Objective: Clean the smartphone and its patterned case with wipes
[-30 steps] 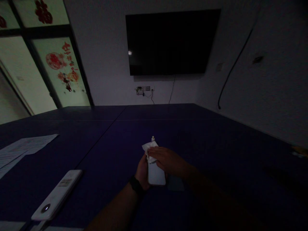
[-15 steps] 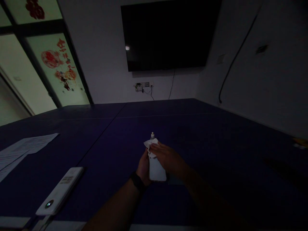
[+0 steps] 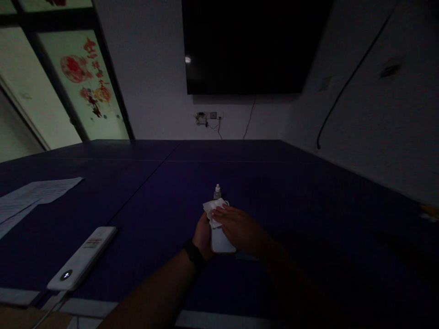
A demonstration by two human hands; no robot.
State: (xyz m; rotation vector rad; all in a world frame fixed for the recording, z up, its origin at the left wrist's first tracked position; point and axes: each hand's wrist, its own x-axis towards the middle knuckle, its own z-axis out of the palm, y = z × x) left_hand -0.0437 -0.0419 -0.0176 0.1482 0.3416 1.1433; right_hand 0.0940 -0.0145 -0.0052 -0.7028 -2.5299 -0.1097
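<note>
My left hand (image 3: 203, 233), a dark watch on its wrist, is wrapped round the left edge of a phone (image 3: 222, 242) with a pale, rounded face turned up. A crumpled white tissue (image 3: 213, 211) lies over the phone's upper part. My right hand (image 3: 240, 227) presses the tissue against the phone with its fingers fairly straight. Just beyond the phone stands a small clear bottle (image 3: 217, 192) with a white nozzle cap, touched by neither hand. Part of a flat bluish item (image 3: 246, 257) shows below my right hand; its kind is unclear.
On the dark blue table (image 3: 164, 269) a white power bank (image 3: 84, 258) with a lit display and cable lies at left. Printed papers (image 3: 41, 194) lie farther left. A large screen (image 3: 254, 45) hangs on the wall. Something yellowish (image 3: 429, 211) sits at the far right edge.
The view has tilted down slightly, so the wall and table sit higher. More of the bottle shows beyond the tissue. Both hands keep their hold on phone and tissue.
</note>
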